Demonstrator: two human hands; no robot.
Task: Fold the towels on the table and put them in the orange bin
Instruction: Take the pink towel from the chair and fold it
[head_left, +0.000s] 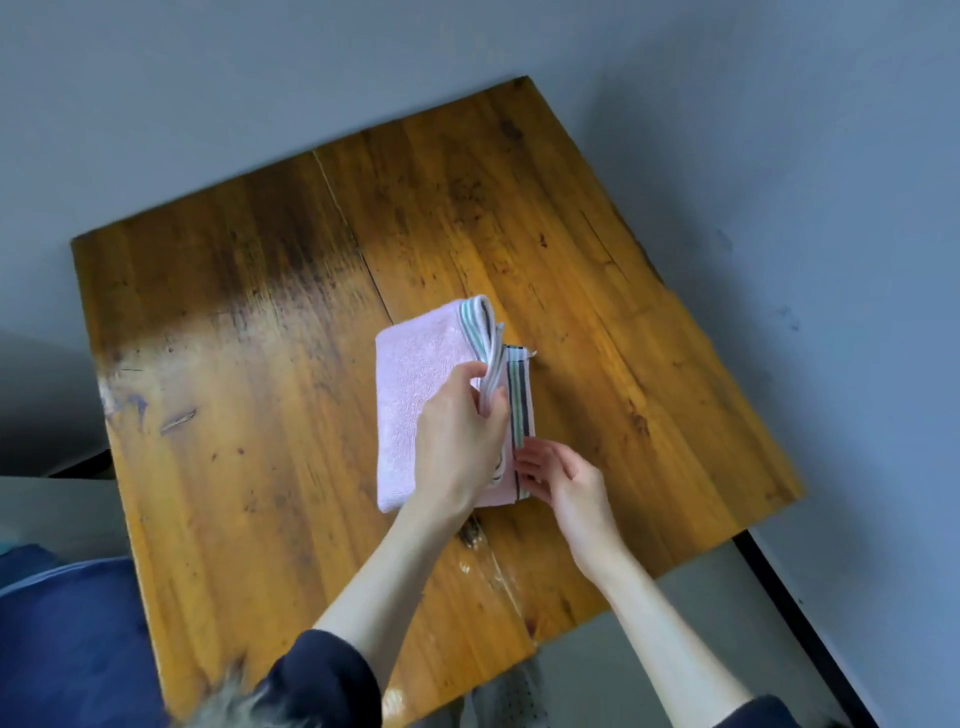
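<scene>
A pink towel (410, 384) with white, green and dark striped ends lies folded near the middle of the wooden table (249, 322). My left hand (457, 436) lies over the towel and pinches the upper striped edge, lifting it slightly. My right hand (561, 478) rests with straight fingers against the lower striped edge at the towel's near right corner. No orange bin is in view.
The table stands against a grey-blue wall. A dark blue fabric object (67, 639) sits at the lower left beside the table. Grey floor (727, 597) and a black skirting strip (800, 618) run along the right.
</scene>
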